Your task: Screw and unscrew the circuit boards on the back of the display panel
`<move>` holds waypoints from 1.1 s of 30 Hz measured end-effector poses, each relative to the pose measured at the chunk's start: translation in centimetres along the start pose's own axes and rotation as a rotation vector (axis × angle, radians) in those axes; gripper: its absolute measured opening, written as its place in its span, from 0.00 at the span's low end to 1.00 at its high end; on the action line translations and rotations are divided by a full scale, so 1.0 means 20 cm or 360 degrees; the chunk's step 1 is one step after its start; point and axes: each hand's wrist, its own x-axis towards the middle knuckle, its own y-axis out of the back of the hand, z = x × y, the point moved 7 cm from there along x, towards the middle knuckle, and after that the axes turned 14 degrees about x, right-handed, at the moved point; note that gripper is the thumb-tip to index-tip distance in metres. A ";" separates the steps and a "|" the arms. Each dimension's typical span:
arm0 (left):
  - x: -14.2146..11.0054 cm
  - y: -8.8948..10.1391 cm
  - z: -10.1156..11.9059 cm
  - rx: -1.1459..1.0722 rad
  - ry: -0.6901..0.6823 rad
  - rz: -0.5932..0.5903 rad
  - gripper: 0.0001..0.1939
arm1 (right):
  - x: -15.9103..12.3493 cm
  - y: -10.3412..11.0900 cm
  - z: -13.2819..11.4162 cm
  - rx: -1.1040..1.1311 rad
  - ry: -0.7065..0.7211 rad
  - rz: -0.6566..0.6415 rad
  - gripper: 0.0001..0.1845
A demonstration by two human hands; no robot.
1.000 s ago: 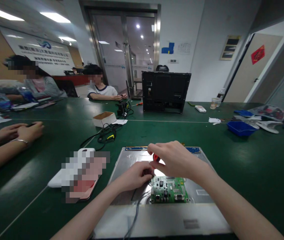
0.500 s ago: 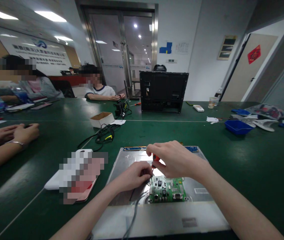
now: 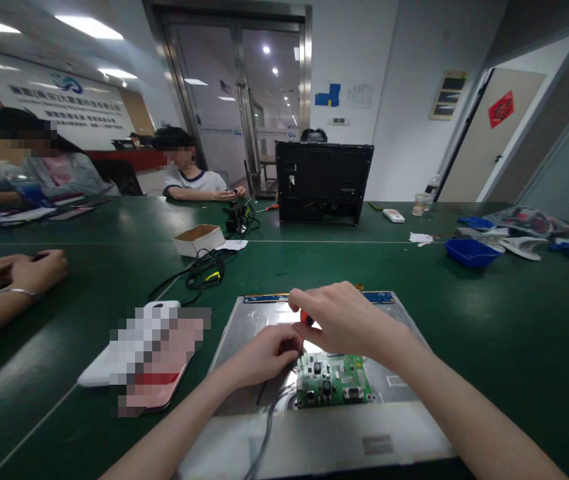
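Observation:
My right hand (image 3: pixel 347 319) is closed around the orange-red handle of a screwdriver (image 3: pixel 307 318), held upright over the top left corner of a green circuit board (image 3: pixel 331 381). Close beside its tip, my left hand (image 3: pixel 270 355) is pinched at that corner; whatever lies between its fingertips is hidden. The board lies on the silvery metal back of a display panel (image 3: pixel 324 433). A dark cable (image 3: pixel 267 433) runs from the board's left side toward me. Along the panel's far edge is a blue circuit strip (image 3: pixel 384 297), partly covered by my right hand.
A white device and a pink phone (image 3: pixel 157 387) lie to the left, near another person's hands (image 3: pixel 34 275). Beyond are black cables (image 3: pixel 204 270), an open box (image 3: pixel 199 241) and a black monitor housing (image 3: pixel 324 183). A blue tray (image 3: pixel 471 253) stands right.
The view has shifted slightly to the right. Both hands stay at the board's corner; the right hand has turned a little, and less of the screwdriver shows.

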 end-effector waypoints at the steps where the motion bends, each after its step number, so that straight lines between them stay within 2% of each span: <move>1: 0.00 0.00 0.00 0.0017 0.0001 0.0014 0.07 | 0.00 0.00 0.00 0.0059 0.0011 -0.0015 0.08; 4: -0.01 0.01 0.02 0.0073 -0.0019 0.0045 0.09 | -0.01 0.01 0.00 0.0149 0.0046 -0.0047 0.10; 6: -0.01 0.02 0.04 0.0134 -0.0060 0.0042 0.09 | -0.02 0.02 0.00 0.0086 0.0024 -0.0034 0.08; 9: -0.01 0.03 0.07 0.0242 -0.0110 0.0051 0.08 | 0.00 0.01 0.02 -0.0065 -0.0071 -0.0002 0.11; 11: -0.02 0.03 0.07 0.0282 -0.0122 0.0055 0.07 | 0.00 0.01 0.03 -0.0085 -0.0091 0.0012 0.08; 13: -0.02 0.03 0.08 0.0292 -0.0140 0.0056 0.07 | 0.00 0.01 0.02 -0.0015 -0.0069 0.0013 0.06; 17: -0.02 0.03 0.08 0.0286 -0.0164 0.0076 0.06 | -0.01 0.01 0.00 0.0132 0.0020 -0.0002 0.10; 23: -0.02 0.04 0.10 0.0278 -0.0147 0.0088 0.06 | 0.00 0.01 0.02 -0.0049 -0.0092 0.0022 0.11; 26: -0.02 0.03 0.09 0.0287 -0.0111 0.0083 0.06 | 0.00 0.02 0.01 0.0028 -0.0060 0.0014 0.06; 29: -0.02 0.03 0.09 0.0290 -0.0099 0.0085 0.06 | -0.01 0.02 0.00 0.0099 0.0012 -0.0002 0.11; 33: -0.03 0.05 0.11 0.0312 -0.0128 0.0094 0.06 | -0.01 0.01 0.01 -0.0046 -0.0032 0.0008 0.10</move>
